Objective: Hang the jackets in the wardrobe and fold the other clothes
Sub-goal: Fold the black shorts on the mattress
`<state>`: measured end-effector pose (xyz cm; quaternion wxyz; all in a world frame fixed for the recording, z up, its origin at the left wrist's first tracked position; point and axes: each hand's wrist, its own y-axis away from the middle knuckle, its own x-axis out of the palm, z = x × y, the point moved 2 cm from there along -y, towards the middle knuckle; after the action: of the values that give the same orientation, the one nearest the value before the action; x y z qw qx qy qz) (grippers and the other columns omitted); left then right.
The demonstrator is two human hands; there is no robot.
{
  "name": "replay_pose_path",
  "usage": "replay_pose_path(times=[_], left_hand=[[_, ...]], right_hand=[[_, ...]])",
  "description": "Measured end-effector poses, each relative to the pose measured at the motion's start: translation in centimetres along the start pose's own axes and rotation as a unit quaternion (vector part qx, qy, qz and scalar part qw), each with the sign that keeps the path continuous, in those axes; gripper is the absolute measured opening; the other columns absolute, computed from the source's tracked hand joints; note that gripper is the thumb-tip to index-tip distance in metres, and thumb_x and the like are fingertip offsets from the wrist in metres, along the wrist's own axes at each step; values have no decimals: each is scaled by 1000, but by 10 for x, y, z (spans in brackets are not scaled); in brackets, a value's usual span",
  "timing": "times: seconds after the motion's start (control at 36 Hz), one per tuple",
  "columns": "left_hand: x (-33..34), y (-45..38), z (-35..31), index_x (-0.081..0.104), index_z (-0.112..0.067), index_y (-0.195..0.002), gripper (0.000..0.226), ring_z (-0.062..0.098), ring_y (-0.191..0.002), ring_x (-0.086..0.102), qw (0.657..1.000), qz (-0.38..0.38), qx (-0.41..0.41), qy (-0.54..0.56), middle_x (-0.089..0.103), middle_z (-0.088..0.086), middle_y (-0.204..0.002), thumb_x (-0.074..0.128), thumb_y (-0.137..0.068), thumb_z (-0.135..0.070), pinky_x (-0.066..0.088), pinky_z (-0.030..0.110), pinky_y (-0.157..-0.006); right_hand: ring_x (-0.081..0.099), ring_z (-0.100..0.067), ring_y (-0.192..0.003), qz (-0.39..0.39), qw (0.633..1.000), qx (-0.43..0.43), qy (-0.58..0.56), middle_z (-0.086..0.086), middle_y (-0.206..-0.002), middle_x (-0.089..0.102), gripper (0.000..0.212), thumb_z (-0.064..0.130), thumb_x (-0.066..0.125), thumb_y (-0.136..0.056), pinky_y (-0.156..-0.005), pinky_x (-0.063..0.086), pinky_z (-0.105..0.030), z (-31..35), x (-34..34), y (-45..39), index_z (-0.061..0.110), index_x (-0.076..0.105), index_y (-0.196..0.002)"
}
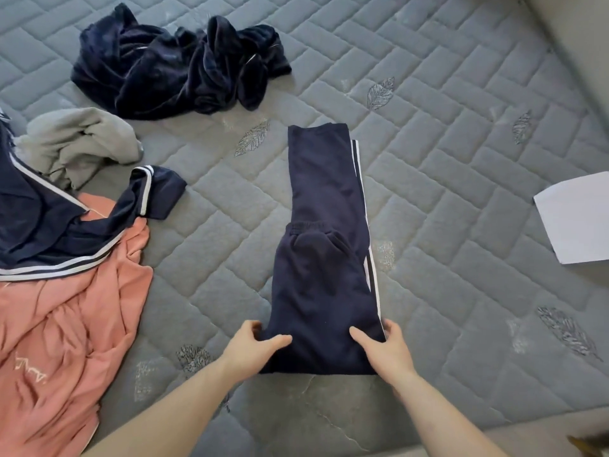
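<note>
both hands, left hand (pixel 252 344), right hand (pixel 387 346), pinching near end of folded navy trousers (pixel 324 258), on quilted mattress (pixel 461 159)

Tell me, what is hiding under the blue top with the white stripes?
Under the striped navy top lies a pink garment, spread toward the near edge of the grey mattress. A grey garment pokes out behind. Anything else under it is covered.
</note>
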<state>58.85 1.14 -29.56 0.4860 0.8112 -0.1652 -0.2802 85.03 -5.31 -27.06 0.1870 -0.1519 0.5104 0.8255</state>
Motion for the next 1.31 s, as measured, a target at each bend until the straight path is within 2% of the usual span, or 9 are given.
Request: replay_pose_path(times=[0.11, 0.22, 0.36, 0.64, 0.86, 1.03, 1.14, 1.22, 1.31], left_hand=[[12, 1, -2, 49, -27, -120, 90, 15, -103, 67, 999, 14, -20, 48, 66, -9, -115, 82, -51, -74, 58, 35, -84], [22, 8, -8, 74, -24, -102, 43, 18, -93, 73, 997, 33, -9, 70, 78, -2, -101, 77, -71, -53, 60, 36, -84], [12, 43, 16, 72, -22, -85, 8, 14, -81, 69, 1000, -17, 11, -24, 76, 1, -91, 72, -88, -29, 51, 25, -68], [5, 155, 127, 70, -20, -95, 20, 28, -102, 69, 968, 39, -21, -247, 75, 4, -102, 68, -86, -37, 53, 34, -84], [13, 221, 193, 69, -18, -108, 30, 23, -104, 69, 956, 119, -71, -259, 74, 0, -106, 70, -85, -37, 47, 26, -79], [-1, 236, 169, 15, -21, -160, 98, 23, -122, 61, 984, 50, -14, -169, 64, 0, -133, 75, -84, -38, 43, 26, -87], [-20, 232, 112, 40, -53, -141, 59, 13, -93, 73, 993, 83, 52, -67, 70, -13, -115, 70, -91, -43, 56, 21, -72], [-37, 218, 66, 63, -47, -120, 31, 21, -75, 75, 987, 141, 60, 40, 71, -1, -110, 71, -91, -39, 57, 29, -57], [-54, 194, 25, 70, -33, -115, 31, 27, -87, 76, 985, 136, 82, 60, 71, 5, -114, 71, -86, -44, 57, 32, -58]], right_hand=[[62, -22, -117, -11, 999, 9, 30, 3, -129, 65, 82, 49, 85, -75, -101, 50, -37, -8, 3, -9, 17, 46, -140], [70, -15, -91, 7, 999, -9, 42, 4, -99, 77, 17, 29, 80, -82, -75, 53, -29, -12, 3, -8, 20, 71, -93], [73, -18, -93, 75, 996, 21, 33, 6, -94, 78, 14, 27, 78, -82, -90, 58, -38, -33, 5, 30, 20, 75, -94], [73, -13, -89, 171, 976, 109, 75, 12, -88, 78, 13, 24, 75, -81, -86, 58, -34, -145, 31, 157, 23, 75, -94], [72, -2, -70, 231, 958, 136, 106, 19, -79, 76, 17, 31, 69, -74, -63, 56, -25, -200, 21, 235, 26, 74, -89], [72, -3, -84, 161, 981, 95, 46, 18, -102, 73, 42, 37, 72, -82, -77, 59, -31, -180, -2, 246, 37, 49, -118], [68, 6, -101, 120, 991, 12, -55, 30, -113, 68, 57, 33, 73, -89, -79, 54, -14, -136, -19, 233, 58, 46, -132], [66, 12, -85, 97, 991, -11, -89, 25, -102, 74, 21, 29, 66, -96, -65, 53, -15, -96, -27, 217, 47, 75, -102], [72, -5, -71, 98, 986, 18, -137, 12, -92, 77, 21, 36, 58, -98, -54, 45, -23, -58, -30, 192, 31, 78, -94]])
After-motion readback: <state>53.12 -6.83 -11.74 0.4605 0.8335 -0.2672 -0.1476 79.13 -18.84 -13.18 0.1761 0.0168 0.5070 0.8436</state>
